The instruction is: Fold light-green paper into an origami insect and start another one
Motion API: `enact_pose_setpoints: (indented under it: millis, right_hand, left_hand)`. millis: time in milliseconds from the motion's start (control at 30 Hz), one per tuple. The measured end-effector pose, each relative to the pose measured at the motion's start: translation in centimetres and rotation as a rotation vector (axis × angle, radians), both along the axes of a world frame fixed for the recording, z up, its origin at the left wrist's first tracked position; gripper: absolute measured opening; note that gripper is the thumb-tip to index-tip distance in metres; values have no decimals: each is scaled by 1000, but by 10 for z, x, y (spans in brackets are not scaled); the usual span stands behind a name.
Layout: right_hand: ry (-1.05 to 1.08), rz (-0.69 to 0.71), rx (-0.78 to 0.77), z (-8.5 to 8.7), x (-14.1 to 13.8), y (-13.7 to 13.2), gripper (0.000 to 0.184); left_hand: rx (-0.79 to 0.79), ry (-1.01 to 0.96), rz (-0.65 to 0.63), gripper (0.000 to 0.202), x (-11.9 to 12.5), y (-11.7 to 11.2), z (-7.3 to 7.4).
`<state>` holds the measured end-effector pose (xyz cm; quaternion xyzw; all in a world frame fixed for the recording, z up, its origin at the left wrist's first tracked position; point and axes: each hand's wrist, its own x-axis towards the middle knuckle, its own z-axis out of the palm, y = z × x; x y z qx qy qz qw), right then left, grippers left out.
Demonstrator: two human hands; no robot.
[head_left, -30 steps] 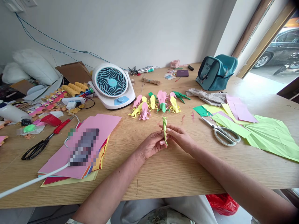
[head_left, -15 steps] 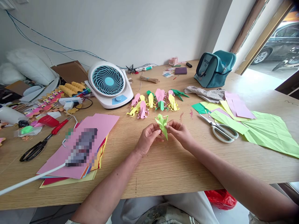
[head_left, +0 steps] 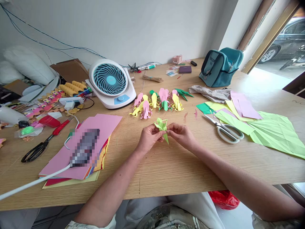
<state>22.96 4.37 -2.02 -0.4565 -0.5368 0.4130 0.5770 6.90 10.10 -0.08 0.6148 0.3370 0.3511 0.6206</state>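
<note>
A small light-green folded paper figure (head_left: 162,128) is held just above the wooden table (head_left: 171,165), pinched from both sides. My left hand (head_left: 149,137) grips its left part with closed fingers. My right hand (head_left: 181,135) pinches its right part, fingers curled. The figure's pointed tip hangs down between my thumbs. Just beyond my hands lies a cluster of finished pink, yellow and green paper figures (head_left: 157,103).
White-handled scissors (head_left: 226,131) and sheets of green, yellow and pink paper (head_left: 269,130) lie to the right. A stack of coloured paper (head_left: 83,149) and red-handled scissors (head_left: 44,143) lie left. A small fan (head_left: 111,82) and a teal bag (head_left: 220,66) stand further back.
The narrow folded green strip has been opened out at its top into a wider shape, and my hands have shifted it slightly left and lower.
</note>
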Motion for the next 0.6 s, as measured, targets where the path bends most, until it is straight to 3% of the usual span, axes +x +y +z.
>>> enact_pose_setpoints:
  millis: [200,333,467,600]
  right_hand:
    - [-124,-36,14,-11,1,1,24]
    - [-288,-41,46,4,4,-1,18]
    - [-631,-295,126,28,49,-19,22]
    - [-1129,-715,-86,26,126,-71,23]
  left_hand:
    - [64,102,-43,34,-3,7,-8]
    - [101,102,-6,31,-5,15,-16]
    - [69,34,115,33,-6,22,-15]
    - [36,-22,132,35,-6,21,-8]
